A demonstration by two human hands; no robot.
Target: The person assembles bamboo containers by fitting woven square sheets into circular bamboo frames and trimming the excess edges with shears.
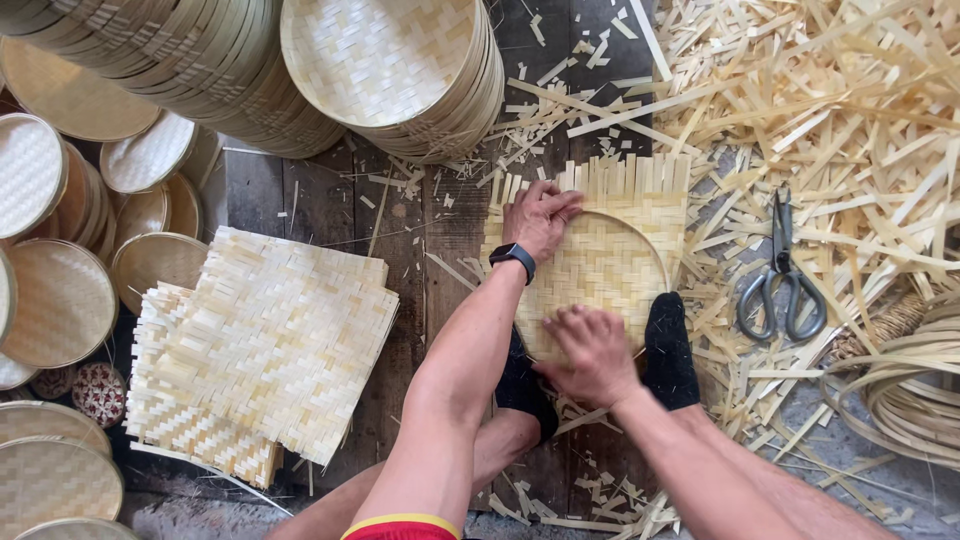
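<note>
Right hand point(592, 352) nearest, fingers curled, pressing the near edge of the woven mat point(600, 262), left hand point(537, 216) spread flat on its far corner, mat between black-socked feet point(668, 350), scissors point(782, 275) right, mat stack point(262, 350) left

Even soft daylight, faint shadows, sharp focus, slight wide-angle bending at edges.

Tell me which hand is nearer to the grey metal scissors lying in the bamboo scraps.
Right. The right hand presses the near edge of the woven bamboo mat, just left of the grey metal scissors. The left hand rests on the mat's far left corner, farther away.
</note>
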